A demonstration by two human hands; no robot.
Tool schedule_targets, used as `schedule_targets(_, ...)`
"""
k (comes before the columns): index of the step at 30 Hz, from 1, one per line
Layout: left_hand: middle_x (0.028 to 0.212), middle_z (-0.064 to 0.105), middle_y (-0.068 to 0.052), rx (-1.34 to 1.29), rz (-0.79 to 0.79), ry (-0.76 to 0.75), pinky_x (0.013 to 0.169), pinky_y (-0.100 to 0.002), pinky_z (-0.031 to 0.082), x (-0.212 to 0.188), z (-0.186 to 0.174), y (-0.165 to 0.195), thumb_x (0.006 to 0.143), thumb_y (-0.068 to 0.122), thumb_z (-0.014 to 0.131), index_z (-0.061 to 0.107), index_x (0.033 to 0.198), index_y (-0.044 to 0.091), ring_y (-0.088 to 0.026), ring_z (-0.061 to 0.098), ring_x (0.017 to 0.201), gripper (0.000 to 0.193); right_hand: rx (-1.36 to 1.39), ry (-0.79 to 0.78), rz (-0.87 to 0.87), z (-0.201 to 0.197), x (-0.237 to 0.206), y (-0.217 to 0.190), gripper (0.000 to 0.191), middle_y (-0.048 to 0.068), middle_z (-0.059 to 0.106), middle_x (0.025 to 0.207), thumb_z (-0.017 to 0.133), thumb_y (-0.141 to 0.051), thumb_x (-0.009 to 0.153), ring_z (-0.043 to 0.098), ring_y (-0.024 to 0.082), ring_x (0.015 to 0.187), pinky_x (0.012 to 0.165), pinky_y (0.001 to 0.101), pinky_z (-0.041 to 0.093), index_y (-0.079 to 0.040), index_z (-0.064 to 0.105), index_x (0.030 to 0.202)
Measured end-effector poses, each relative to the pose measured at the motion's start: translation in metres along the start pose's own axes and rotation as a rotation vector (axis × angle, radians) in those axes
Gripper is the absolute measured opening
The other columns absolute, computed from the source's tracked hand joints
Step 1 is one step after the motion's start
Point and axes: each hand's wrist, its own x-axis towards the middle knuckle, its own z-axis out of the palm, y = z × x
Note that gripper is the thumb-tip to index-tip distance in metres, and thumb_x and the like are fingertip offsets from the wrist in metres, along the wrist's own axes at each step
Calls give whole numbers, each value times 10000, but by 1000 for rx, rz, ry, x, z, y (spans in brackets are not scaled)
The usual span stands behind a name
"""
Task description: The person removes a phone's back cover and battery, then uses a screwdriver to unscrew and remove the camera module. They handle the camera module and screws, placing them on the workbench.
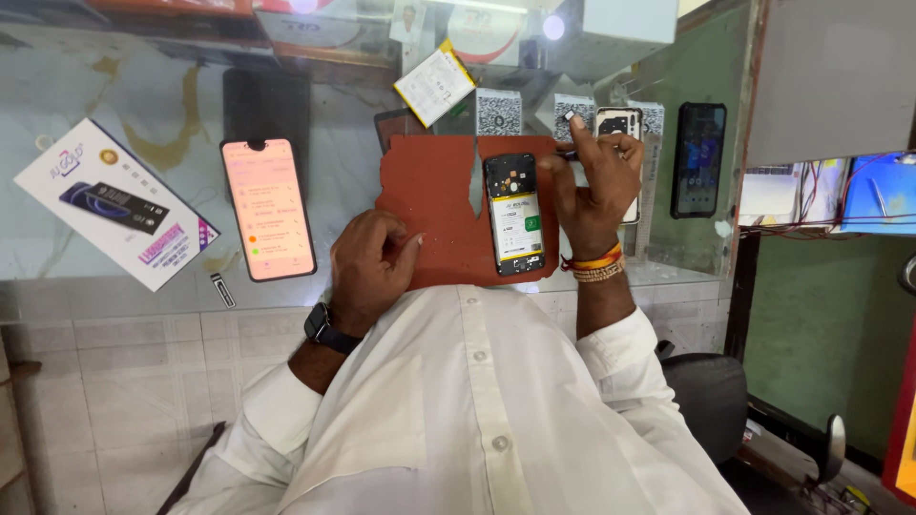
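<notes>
the opened phone, back cover off and battery exposed, lies face down on the red mat on the glass desk. the right hand is closed in a pinch grip on a thin tool whose tip sits at the phone's upper right corner, while the left hand rests loosely curled on the mat's lower left edge, holding nothing. a lit phone and a white box lie to the left, well apart
</notes>
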Motion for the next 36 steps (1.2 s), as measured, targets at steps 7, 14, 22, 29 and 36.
schedule_targets(7,874,665,-105,-17,-20,16,643,-368,524,1,-1,3,868,19,802,546,885,47,-260,648,758,258,162,-65,177,0,-3,2,516,77,774,1155,728,-29,1045,712,186,970,978,334,514,-95,541,1521)
schedule_targets(14,894,650,-100,18,-31,-32,715,-407,529,-4,0,0,874,16,776,575,915,44,-290,638,827,207,364,-102,275,0,-15,6,528,48,759,1289,616,-90,1129,722,172,1098,1042,335,525,-106,408,1614)
schedule_targets(22,1027,663,-126,62,38,-90,853,-422,541,-3,-2,0,901,-12,685,647,996,19,-316,629,976,107,148,-87,148,5,-18,11,527,61,793,1181,697,-60,1123,674,199,1044,1023,322,470,-89,462,1594)
schedule_targets(29,1058,700,-107,135,128,-167,925,-456,489,2,0,10,862,26,726,683,1015,35,-333,617,991,159,40,40,93,4,-10,5,543,88,721,1021,808,-77,960,651,248,921,970,419,495,-85,577,1451)
schedule_targets(36,1017,733,-102,183,149,-189,972,-428,487,7,6,21,871,27,723,727,1034,44,-308,643,978,164,-29,-1,77,-19,5,-6,488,-15,741,931,755,-97,950,634,172,785,908,413,412,-67,585,1407)
